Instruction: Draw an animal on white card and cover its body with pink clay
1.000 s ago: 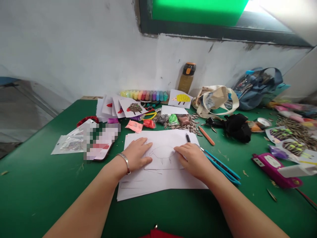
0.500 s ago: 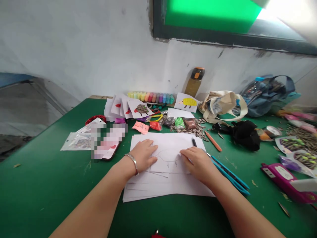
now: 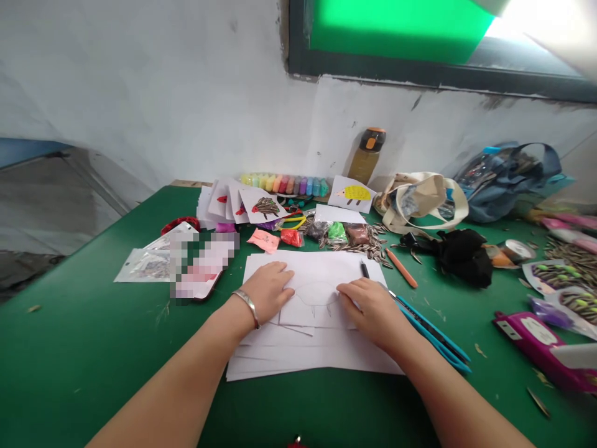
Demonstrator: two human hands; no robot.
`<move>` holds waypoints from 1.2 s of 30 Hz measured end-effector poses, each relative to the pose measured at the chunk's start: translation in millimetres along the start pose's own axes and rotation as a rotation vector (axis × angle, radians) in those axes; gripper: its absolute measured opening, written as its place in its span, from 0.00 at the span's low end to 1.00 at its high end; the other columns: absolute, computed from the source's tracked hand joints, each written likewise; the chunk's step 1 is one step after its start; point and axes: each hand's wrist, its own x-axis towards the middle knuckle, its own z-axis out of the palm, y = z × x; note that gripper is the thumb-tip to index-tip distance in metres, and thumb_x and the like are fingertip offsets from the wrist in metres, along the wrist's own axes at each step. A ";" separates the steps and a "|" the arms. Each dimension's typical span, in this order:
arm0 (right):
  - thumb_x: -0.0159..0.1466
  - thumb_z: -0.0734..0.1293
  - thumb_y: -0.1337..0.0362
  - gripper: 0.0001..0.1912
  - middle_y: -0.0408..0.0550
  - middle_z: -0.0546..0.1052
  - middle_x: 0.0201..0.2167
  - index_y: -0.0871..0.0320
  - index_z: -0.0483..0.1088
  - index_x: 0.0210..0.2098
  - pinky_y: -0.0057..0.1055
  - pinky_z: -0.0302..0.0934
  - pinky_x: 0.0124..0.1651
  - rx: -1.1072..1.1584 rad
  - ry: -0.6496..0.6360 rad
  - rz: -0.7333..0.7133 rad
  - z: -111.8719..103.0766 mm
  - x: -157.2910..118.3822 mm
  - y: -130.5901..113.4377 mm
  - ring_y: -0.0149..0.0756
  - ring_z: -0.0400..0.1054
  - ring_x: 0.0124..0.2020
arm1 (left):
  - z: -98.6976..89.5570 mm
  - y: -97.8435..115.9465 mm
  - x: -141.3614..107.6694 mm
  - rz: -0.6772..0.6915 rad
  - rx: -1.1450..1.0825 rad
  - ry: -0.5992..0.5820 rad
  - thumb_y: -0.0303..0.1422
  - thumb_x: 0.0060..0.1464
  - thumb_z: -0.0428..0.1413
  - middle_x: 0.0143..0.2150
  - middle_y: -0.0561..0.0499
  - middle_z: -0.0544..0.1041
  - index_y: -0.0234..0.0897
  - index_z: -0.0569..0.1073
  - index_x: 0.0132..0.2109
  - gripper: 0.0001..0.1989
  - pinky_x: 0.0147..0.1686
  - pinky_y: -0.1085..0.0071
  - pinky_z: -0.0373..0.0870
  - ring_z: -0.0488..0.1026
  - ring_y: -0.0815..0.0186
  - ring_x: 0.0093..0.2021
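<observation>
A small white sheet (image 3: 298, 316) with a faint pencil outline of a rounded animal with short legs lies on a stack of larger white paper (image 3: 289, 354). My left hand (image 3: 268, 294) rests on the left of the sheet, fingers apart and a silver bangle on the wrist. At the right side of the sheet lies my right hand (image 3: 370, 305), fingertips pointing left over the drawing's edge. A black pen (image 3: 364, 270) shows just beyond that hand, its lower part hidden. Blue tweezer-like tools (image 3: 433, 333) lie beside my right forearm.
Behind the paper are seed piles (image 3: 373, 246), small clay packets (image 3: 291, 238), hedgehog pictures (image 3: 265, 206) and a row of coloured clay (image 3: 284, 183). An orange tool (image 3: 401, 267) lies to the right, near a black cloth (image 3: 464, 255). A phone (image 3: 208, 274) lies left; a purple box (image 3: 536, 348) right.
The small sheet with its drawing and both hands have shifted slightly to the left. The hands keep nearly the same pose.
</observation>
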 end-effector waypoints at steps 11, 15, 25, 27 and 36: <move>0.67 0.57 0.68 0.13 0.49 0.76 0.33 0.56 0.73 0.41 0.33 0.55 0.41 0.025 -0.024 0.008 -3.8 -2.0 -3.1 0.39 0.67 0.39 | -33.0 -11.9 -5.1 -0.333 0.097 0.231 0.35 0.63 0.40 0.50 0.42 0.77 0.34 0.75 0.49 0.21 0.51 0.60 0.67 0.73 0.53 0.50; 0.67 0.57 0.67 0.13 0.49 0.76 0.33 0.57 0.73 0.41 0.33 0.56 0.41 0.034 -0.033 0.022 -6.0 -1.8 -5.7 0.39 0.66 0.39 | -71.6 -55.2 2.4 -0.716 0.158 0.113 0.39 0.59 0.44 0.49 0.42 0.78 0.38 0.77 0.48 0.20 0.45 0.59 0.69 0.74 0.48 0.49; 0.66 0.59 0.69 0.12 0.50 0.75 0.38 0.57 0.74 0.42 0.37 0.57 0.44 0.065 -0.071 0.013 -10.5 -5.6 -7.3 0.42 0.65 0.42 | -64.5 -146.8 36.1 -0.977 0.122 0.076 0.53 0.47 0.54 0.48 0.33 0.77 0.34 0.76 0.50 0.31 0.40 0.55 0.69 0.75 0.41 0.45; 0.65 0.59 0.69 0.12 0.50 0.75 0.38 0.56 0.74 0.41 0.37 0.57 0.44 0.067 -0.065 -0.007 -9.7 -5.8 -6.9 0.42 0.65 0.42 | -61.0 -153.4 40.3 -0.994 0.099 0.089 0.55 0.44 0.55 0.49 0.32 0.76 0.34 0.76 0.50 0.34 0.40 0.55 0.68 0.74 0.40 0.46; 0.65 0.60 0.69 0.12 0.50 0.74 0.39 0.56 0.75 0.41 0.39 0.57 0.45 0.067 -0.040 -0.027 -3.6 -5.5 -4.0 0.42 0.64 0.41 | -61.7 -167.5 52.1 -0.991 0.010 0.236 0.46 0.38 0.63 0.46 0.35 0.78 0.34 0.77 0.45 0.28 0.40 0.58 0.69 0.74 0.42 0.46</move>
